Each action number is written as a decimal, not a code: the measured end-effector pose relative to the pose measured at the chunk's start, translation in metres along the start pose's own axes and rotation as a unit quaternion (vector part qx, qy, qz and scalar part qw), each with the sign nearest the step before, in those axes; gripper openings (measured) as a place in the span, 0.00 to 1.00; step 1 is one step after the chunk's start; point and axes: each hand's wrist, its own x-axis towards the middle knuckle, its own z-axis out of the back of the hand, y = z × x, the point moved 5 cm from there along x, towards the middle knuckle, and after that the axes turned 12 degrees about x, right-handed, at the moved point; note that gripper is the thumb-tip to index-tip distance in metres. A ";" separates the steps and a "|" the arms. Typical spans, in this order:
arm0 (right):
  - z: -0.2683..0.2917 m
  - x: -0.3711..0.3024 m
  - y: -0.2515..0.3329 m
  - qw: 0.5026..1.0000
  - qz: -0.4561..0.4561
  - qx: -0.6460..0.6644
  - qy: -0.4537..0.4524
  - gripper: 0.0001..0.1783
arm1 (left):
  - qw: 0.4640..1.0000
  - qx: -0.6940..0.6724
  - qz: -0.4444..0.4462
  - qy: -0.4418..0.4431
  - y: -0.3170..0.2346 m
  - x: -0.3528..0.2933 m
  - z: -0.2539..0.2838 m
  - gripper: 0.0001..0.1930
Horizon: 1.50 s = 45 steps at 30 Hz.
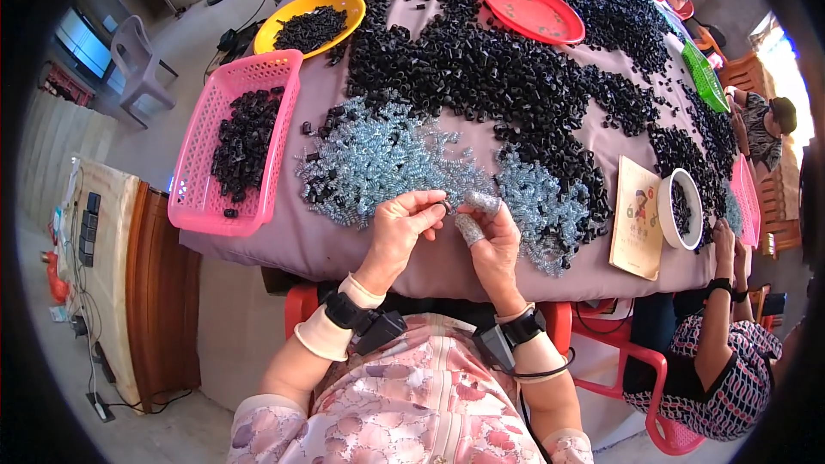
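My left hand (pixel 400 236) pinches a small black plastic cap (pixel 444 206) between thumb and forefinger, just above the table's near edge. Close beside it, the right hand (pixel 496 249) has its thumb and forefinger brought together, both tips wrapped in silvery-grey tape. Whatever lies between those taped tips is too small to make out. A heap of pale blue, see-through coil springs (pixel 369 159) lies just beyond my left hand. More coil springs (pixel 541 206) spread beyond and right of my right hand. Loose black caps (pixel 481 77) cover much of the cloth farther back.
A pink basket (pixel 286 133) holding black caps stands at the left. Farther off are a yellow tray (pixel 351 26) and a red tray (pixel 537 33). To the right are a booklet (pixel 634 223) and a white round container (pixel 663 210). Other people sit along the right side.
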 end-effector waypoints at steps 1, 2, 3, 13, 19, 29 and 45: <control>0.000 0.000 0.000 1.000 -0.004 0.003 0.000 0.18 | 1.000 -0.018 0.017 -0.003 0.002 0.000 0.000 0.09; 0.000 0.000 0.000 1.000 -0.007 0.007 0.001 0.18 | 0.999 -0.036 0.034 -0.005 0.003 0.000 0.000 0.09; 0.001 0.000 -0.001 1.000 -0.008 0.007 0.000 0.18 | 0.999 -0.035 0.035 -0.005 0.003 0.000 0.000 0.09; 0.000 -0.001 -0.002 1.000 0.003 -0.007 0.021 0.17 | 0.996 -0.053 0.068 -0.012 0.002 0.002 0.001 0.07; -0.003 -0.002 0.001 1.000 0.005 -0.013 0.023 0.17 | 0.995 -0.060 0.075 -0.012 0.002 0.003 0.001 0.06; 0.000 -0.003 -0.001 1.000 0.012 -0.016 0.012 0.16 | 0.995 -0.060 0.079 -0.007 -0.001 0.003 -0.001 0.05; -0.004 -0.003 0.003 0.998 -0.007 -0.066 0.006 0.17 | 0.997 -0.029 0.060 0.032 -0.001 0.006 0.001 0.06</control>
